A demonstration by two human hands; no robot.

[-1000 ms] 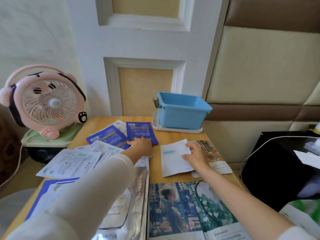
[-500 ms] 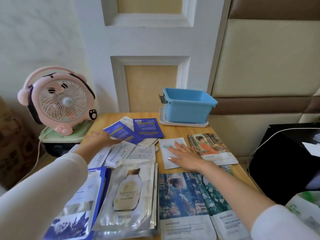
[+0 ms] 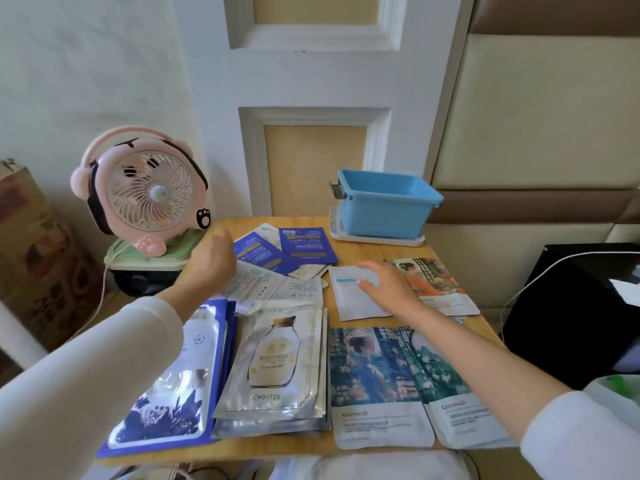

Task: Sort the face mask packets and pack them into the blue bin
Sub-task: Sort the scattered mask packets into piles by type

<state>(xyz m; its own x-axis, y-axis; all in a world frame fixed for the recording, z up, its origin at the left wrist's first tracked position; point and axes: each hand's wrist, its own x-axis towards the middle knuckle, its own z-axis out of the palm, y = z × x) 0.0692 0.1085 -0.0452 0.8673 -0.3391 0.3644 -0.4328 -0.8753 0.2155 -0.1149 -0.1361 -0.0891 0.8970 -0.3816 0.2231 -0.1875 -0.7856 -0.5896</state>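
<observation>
BIRD'S-NEST CWINTER packet, KISSMWAH packets, right hand on white packet

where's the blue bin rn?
Head view: the blue bin stands on a white tray at the table's far right corner, by the wall, beyond the right hand and the dark blue packets.

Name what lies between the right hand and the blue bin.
Head view: only bare wooden table between the right hand and the blue bin.

silver packet — "bird's nest", "winter"
</observation>
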